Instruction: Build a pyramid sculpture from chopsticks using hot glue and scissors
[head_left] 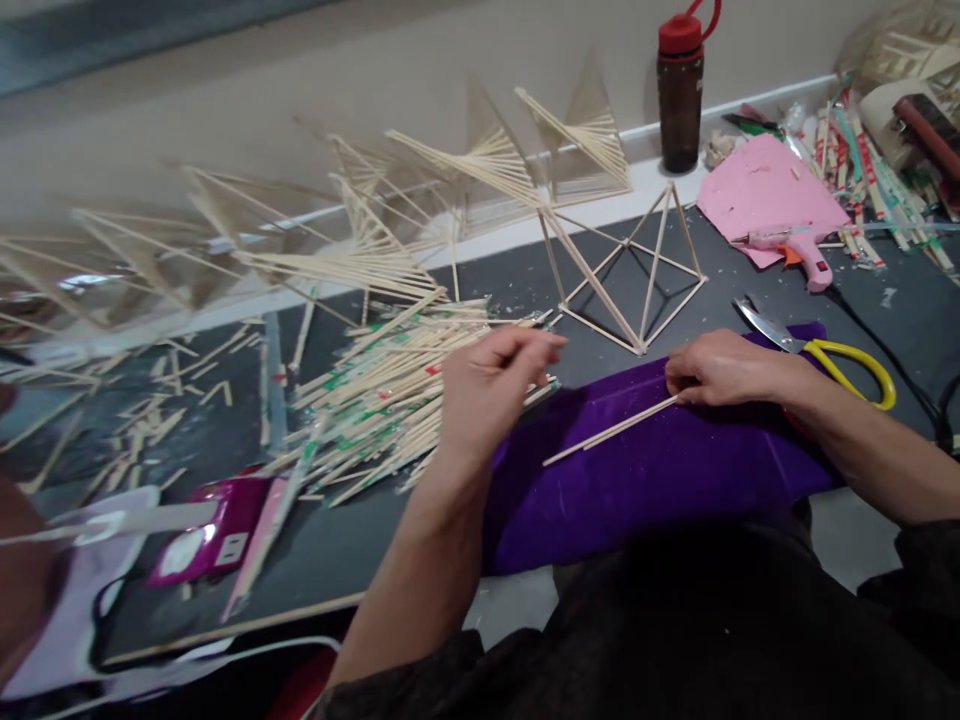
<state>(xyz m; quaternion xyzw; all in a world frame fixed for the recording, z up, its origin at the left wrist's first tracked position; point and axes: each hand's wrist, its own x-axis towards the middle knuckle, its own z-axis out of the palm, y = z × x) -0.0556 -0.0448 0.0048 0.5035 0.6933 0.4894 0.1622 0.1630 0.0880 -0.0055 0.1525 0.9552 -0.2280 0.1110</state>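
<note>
My right hand (720,368) is closed round the ends of two thin wooden chopsticks (615,430), which point left over a purple cloth (645,490). Over the cloth's left end, beside a heap of chopsticks (397,390) partly in clear and green wrappers, is my left hand (491,385). Its fingers are curled together, and whatever may be between them is hidden. Behind both hands stands a pyramid-like frame of glued sticks (658,260). Yellow-handled scissors (855,370) lie just beyond my right wrist.
A pink glue gun (795,248) rests near a pink sheet (772,190) at the right, its cord trailing over the table edge. A red-capped bottle (680,95) stands at the wall. Twisted stick structures (360,250) line the back. Stick scraps (150,420) and a magenta device (214,525) lie left.
</note>
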